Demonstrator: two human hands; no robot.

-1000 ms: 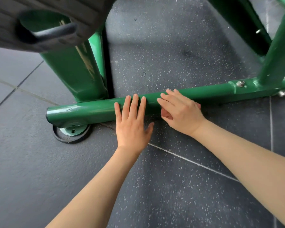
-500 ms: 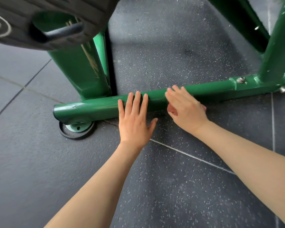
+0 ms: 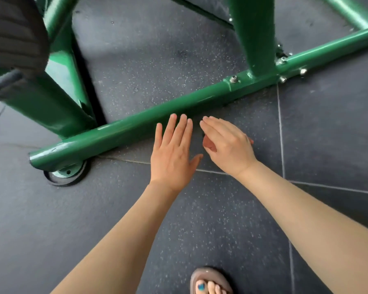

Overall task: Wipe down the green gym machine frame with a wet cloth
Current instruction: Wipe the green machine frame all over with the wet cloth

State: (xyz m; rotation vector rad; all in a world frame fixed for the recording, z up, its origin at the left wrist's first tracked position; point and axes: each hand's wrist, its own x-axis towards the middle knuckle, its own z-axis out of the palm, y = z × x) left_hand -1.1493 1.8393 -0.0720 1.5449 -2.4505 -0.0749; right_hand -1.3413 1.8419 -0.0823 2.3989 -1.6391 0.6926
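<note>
The green gym machine frame has a low floor bar running from lower left to upper right, with uprights rising from it. My left hand lies flat with straight fingers, and its fingertips reach the bar's near edge. My right hand hovers just in front of the bar with its fingers stretched out. A small reddish cloth is tucked under the palm and peeks out on both sides. The thumb is hidden beneath the palm.
Dark speckled rubber floor tiles lie all around. A round foot plate sits under the bar's left end. A black weight plate hangs at the upper left. My sandalled foot is at the bottom edge.
My right hand has drawn back off the bar toward me with the cloth under it. My left hand has slid back so that only its fingertips meet the bar. The view has shifted.
</note>
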